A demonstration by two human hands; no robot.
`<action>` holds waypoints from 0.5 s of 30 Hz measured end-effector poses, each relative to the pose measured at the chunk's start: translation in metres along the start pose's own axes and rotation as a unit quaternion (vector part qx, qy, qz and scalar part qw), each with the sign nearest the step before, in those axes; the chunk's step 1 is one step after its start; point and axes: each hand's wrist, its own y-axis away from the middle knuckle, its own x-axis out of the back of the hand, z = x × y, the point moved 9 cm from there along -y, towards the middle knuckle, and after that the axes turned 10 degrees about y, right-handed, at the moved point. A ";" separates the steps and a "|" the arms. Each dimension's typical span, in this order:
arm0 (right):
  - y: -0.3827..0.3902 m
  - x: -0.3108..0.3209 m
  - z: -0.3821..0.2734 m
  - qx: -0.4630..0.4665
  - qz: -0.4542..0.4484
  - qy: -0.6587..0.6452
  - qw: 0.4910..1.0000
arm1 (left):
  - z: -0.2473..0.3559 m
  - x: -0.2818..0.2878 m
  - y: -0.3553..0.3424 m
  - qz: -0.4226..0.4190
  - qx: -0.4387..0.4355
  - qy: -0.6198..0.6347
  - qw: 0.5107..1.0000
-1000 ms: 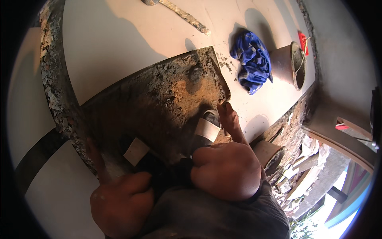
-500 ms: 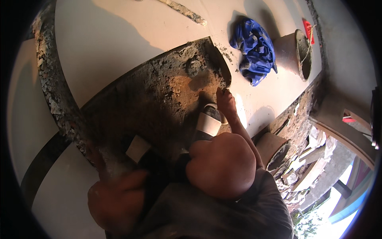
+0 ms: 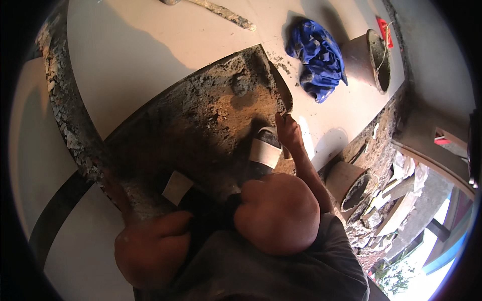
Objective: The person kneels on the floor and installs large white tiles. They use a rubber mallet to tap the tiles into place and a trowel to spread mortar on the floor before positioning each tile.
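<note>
At the patch's right edge: right hand (image 3: 289, 134), fingers curled at the near end of a dark curved strip (image 3: 282, 88); can't tell if it's a tool blade or the slab's edge.
Right grip: looks mostly closed; can't confirm what it has hold of.
Strip: between bare patch (image 3: 211, 105) and pale floor (image 3: 321, 123).
Left hand: low by the broken strip of rubble (image 3: 68, 115), dim and blurred; grip unreadable.
Right foot (image 3: 266, 153): just beside the right hand. I'd keep toes out of the work line.
Edge handling: rim looks easy to chip. Low, even pressure; don't lever against the corner.
Patch surface: rough, lumpy. Probably best worked in short passes, checking high spots against the floor's edge.
Light: patch's left side in deep shadow; I'd shift to see it.
Blue cloth (image 3: 317, 60): on the floor, clear of the hand.
</note>
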 end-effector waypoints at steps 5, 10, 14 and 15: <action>-0.022 -0.015 0.005 -0.023 -0.025 0.037 0.999 | -0.005 0.004 -0.003 0.001 0.011 0.010 1.000; -0.044 -0.026 -0.005 -0.083 -0.088 0.047 0.992 | -0.004 0.003 -0.003 -0.002 0.014 0.011 1.000; -0.060 -0.013 -0.041 0.097 -0.085 0.211 0.969 | -0.002 0.001 0.006 -0.004 -0.004 -0.022 1.000; -0.060 -0.012 -0.036 0.060 -0.122 0.070 0.988 | -0.001 -0.001 0.008 -0.010 -0.011 -0.031 0.999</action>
